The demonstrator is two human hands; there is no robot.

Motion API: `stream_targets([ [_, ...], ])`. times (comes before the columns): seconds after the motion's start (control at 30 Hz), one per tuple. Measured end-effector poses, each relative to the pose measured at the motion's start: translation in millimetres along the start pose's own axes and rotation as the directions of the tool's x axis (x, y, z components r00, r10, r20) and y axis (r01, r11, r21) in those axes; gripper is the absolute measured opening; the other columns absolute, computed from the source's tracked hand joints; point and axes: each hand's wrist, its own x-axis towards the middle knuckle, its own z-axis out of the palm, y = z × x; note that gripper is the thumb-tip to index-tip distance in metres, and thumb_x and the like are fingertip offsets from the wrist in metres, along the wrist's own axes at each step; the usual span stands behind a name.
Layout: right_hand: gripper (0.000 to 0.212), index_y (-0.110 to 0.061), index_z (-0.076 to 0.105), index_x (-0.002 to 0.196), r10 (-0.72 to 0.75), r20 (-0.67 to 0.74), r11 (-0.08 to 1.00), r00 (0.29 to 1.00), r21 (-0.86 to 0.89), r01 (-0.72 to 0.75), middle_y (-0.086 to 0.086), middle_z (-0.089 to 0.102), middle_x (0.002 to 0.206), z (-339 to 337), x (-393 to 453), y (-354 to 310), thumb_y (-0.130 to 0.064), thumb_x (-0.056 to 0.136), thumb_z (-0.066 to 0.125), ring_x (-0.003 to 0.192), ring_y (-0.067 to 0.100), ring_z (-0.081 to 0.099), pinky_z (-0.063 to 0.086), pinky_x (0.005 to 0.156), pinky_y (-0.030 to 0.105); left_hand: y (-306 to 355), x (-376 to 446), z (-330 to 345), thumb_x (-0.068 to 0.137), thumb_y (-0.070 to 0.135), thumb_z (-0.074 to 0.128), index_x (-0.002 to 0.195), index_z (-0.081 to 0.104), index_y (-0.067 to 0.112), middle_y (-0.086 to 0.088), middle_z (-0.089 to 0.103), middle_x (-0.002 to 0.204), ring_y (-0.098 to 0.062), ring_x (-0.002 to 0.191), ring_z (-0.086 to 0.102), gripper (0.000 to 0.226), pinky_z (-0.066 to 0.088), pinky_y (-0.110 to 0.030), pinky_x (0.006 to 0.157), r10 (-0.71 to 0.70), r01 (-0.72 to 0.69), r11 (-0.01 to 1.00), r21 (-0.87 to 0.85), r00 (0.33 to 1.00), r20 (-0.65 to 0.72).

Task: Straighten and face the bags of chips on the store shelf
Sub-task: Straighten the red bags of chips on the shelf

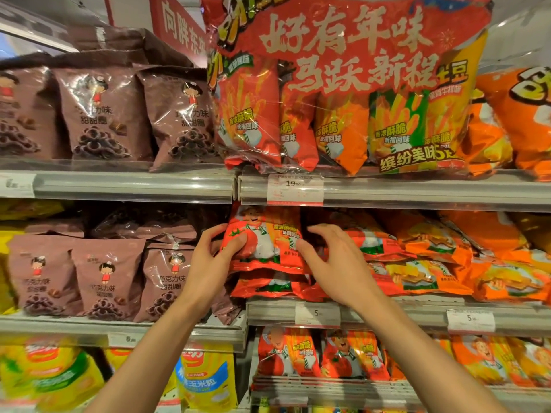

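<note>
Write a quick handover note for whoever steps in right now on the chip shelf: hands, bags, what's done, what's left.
Left hand: fingers curled round the left edge of the top red chip bag on the middle shelf.
Right hand: fingers spread and bent at the bag's right edge; grip unclear.
That bag lies tilted on a stack of red bags.
Done: brown bags to the left stand upright, facing out.
Left: square this bag, then the slumped orange bags to the right.
</note>
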Motion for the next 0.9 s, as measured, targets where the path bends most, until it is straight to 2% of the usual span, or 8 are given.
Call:
stream_targets([
  [0.13,0.08,-0.019,0.031,0.154,0.202,0.189,0.93,0.961,0.269,-0.249,0.004,0.045,0.152,15,1,-16,-0.066,0.091,0.049,0.136,0.021,0.046,0.039,0.112,0.042,-2,-15,-5,0.088,0.023,0.075,0.131,0.054,0.022,-0.01,0.071,0.113,-0.021,0.087,0.077,0.048,0.059,-0.026,0.063,0.004,-0.002,0.999,-0.036,0.999,0.047],
  [0.27,0.088,-0.021,0.022,0.156,0.311,0.263,0.819,0.913,0.414,-0.398,0.001,0.045,0.152,24,3,-20,-0.064,0.089,0.057,0.131,0.018,0.05,0.042,0.108,0.037,-8,-29,-16,0.084,0.021,0.079,0.137,0.048,0.026,-0.005,0.071,0.113,-0.012,0.093,0.074,0.061,0.058,-0.023,0.069,0.034,-0.044,0.995,0.094,0.994,0.108],
  [0.4,0.074,-0.026,0.031,0.151,0.299,0.219,0.794,0.929,0.484,-0.369,-0.028,0.053,0.117,28,-8,-21,-0.045,0.09,0.068,0.09,-0.014,0.059,0.046,0.075,0.008,-8,-31,-23,0.076,0.049,0.078,0.147,0.037,0.035,0.006,0.068,0.114,-0.002,0.094,0.071,0.084,0.057,-0.025,0.078,-0.015,-0.02,0.98,0.2,0.986,0.168],
  [0.47,0.068,-0.028,0.036,0.148,0.284,0.2,0.796,0.938,0.496,-0.347,-0.036,0.049,0.107,30,-15,-20,-0.04,0.09,0.07,0.087,-0.027,0.054,0.047,0.072,0.005,-4,-29,-20,0.077,0.065,0.073,0.145,0.039,0.038,0.006,0.069,0.112,0.001,0.09,0.071,0.081,0.056,-0.018,0.073,-0.053,0.014,0.972,0.235,0.986,0.16],
  [0.53,0.067,-0.029,0.039,0.146,0.268,0.172,0.8,0.948,0.508,-0.319,-0.028,0.054,0.117,30,-22,-23,-0.039,0.089,0.072,0.098,-0.021,0.056,0.05,0.082,0.01,-1,-27,-14,0.078,0.072,0.065,0.133,0.047,0.039,0.013,0.072,0.097,0.006,0.08,0.07,0.066,0.051,-0.01,0.061,-0.067,0.022,0.959,0.282,0.986,0.151],
  [0.6,0.07,-0.031,0.037,0.148,0.264,0.152,0.809,0.952,0.502,-0.305,-0.015,0.054,0.134,29,-28,-25,-0.043,0.088,0.071,0.114,-0.003,0.057,0.052,0.097,0.028,-1,-25,-10,0.08,0.075,0.06,0.125,0.047,0.04,0.016,0.072,0.087,0.007,0.075,0.069,0.059,0.051,-0.017,0.063,-0.074,0.032,0.945,0.327,0.99,0.118],
  [0.7,0.074,-0.033,0.034,0.15,0.254,0.145,0.826,0.956,0.483,-0.292,-0.01,0.05,0.142,30,-35,-29,-0.047,0.087,0.07,0.125,0.01,0.053,0.05,0.102,0.041,-3,-26,-9,0.07,0.085,0.06,0.124,0.045,0.037,0.017,0.068,0.102,0.003,0.084,0.068,0.073,0.051,-0.023,0.072,-0.067,0.036,0.939,0.342,0.995,0.079],
  [0.9,0.069,-0.037,0.035,0.149,0.163,0.16,0.858,0.973,0.464,-0.22,-0.014,0.047,0.14,43,-34,-50,-0.051,0.089,0.066,0.118,-0.001,0.052,0.05,0.099,0.031,-5,-29,-29,0.084,0.058,0.069,0.107,0.047,0.038,0.013,0.067,0.101,0.009,0.083,0.066,0.038,0.046,-0.007,0.058,0.006,0.011,0.963,0.268,0.998,-0.064],
])
